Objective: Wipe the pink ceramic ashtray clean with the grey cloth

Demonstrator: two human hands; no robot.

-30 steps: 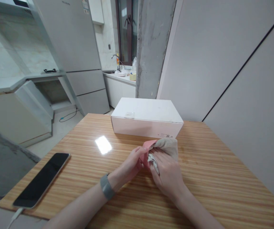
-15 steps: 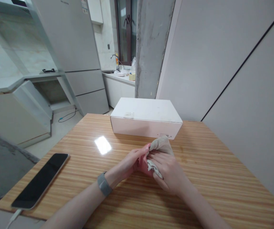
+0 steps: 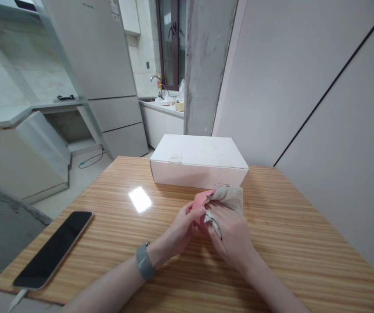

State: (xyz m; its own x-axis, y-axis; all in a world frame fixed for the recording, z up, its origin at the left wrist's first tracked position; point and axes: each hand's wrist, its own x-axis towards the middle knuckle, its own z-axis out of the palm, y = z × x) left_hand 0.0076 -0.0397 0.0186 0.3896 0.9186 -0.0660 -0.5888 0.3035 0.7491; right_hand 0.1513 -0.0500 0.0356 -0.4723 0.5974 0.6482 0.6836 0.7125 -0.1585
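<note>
Both hands meet at the middle of the wooden table, just in front of a closed white box. My left hand, with a grey band on its wrist, is closed on a small pink object. My right hand is closed on a beige cloth and presses it against the pink object. A fold of the cloth sticks out between the fingers. Most of the pink object is hidden by the hands.
A black phone with a white cable lies at the table's near left corner. A plain wall runs along the right side. Beyond the table are a grey pillar, a fridge and a kitchen counter with a sink.
The hands shifted slightly while handling the cloth; the pink object shows more at the top now than half a second ago. Box and phone have not moved.
</note>
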